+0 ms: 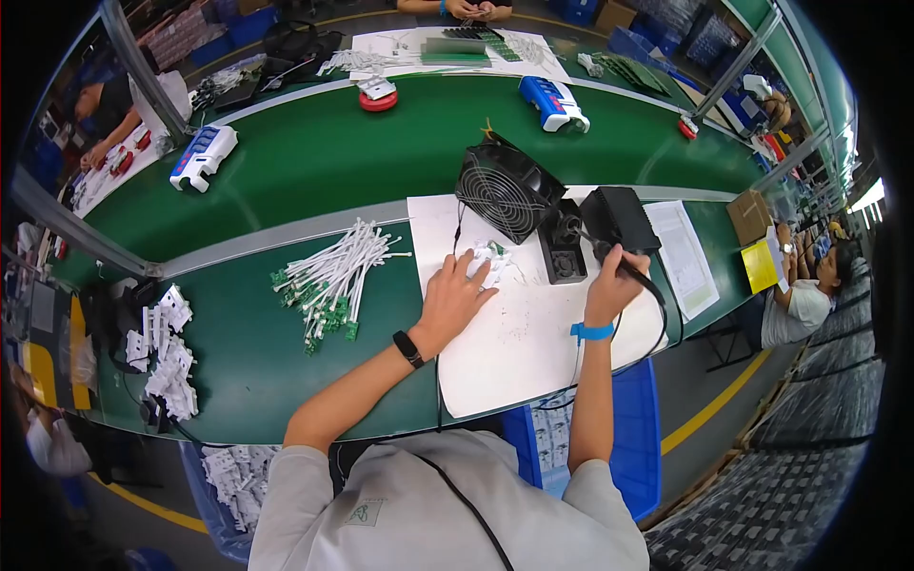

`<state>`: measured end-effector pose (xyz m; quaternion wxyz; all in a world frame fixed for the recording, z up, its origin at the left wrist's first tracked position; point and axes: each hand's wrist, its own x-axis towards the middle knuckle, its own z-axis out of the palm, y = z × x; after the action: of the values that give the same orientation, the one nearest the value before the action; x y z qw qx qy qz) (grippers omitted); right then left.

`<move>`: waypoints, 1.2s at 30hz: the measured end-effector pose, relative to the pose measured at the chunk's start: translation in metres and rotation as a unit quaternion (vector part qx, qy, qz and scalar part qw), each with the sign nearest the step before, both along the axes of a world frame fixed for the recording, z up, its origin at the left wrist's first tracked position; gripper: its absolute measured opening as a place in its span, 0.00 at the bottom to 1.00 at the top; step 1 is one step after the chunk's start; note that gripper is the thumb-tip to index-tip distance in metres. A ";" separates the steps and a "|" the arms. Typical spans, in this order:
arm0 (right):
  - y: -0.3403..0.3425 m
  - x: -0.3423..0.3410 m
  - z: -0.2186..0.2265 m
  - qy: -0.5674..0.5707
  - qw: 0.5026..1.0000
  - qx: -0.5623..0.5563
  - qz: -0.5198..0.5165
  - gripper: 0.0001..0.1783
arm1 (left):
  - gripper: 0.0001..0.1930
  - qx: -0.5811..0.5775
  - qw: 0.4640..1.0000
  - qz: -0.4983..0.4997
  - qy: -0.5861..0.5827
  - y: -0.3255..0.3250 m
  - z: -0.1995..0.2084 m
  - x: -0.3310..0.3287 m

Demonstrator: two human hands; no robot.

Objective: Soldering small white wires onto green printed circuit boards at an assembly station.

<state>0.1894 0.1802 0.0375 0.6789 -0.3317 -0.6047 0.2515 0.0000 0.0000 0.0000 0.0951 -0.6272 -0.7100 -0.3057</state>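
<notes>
My right hand grips a soldering iron by its dark handle, close to the black iron stand. The iron's tip is hard to make out against the stand. On the white work sheet, my left hand holds down a small white plastic part with a bit of green at it; the fingers partly cover it. A black fan with a wire guard stands just beyond. Left of the sheet lies a bundle of white wires with green ends.
A black box and printed papers are on the right. White plastic parts are piled at the left. Beyond a metal rail, a green conveyor carries blue-and-white devices. Blue bins sit below the table edge. Other people work nearby.
</notes>
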 end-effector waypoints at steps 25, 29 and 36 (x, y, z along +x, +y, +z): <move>0.000 -0.011 0.011 -0.113 0.951 -0.233 0.170 0.29 | 0.24 -0.003 0.998 -0.006 -0.064 -0.015 0.031 -0.010; -0.024 0.027 -0.005 -0.188 0.937 -0.244 0.162 0.28 | 0.30 0.019 0.996 0.053 -0.070 -0.037 0.075 -0.049; -0.099 -0.010 0.009 -0.233 0.888 -0.263 0.296 0.17 | 0.46 0.035 0.926 0.375 0.020 -0.074 0.042 -0.257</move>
<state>0.1792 0.0815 0.0465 0.3005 -0.3527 -0.7270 0.5067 -0.2570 -0.0741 0.0415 0.2391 -0.3176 -0.8800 -0.2600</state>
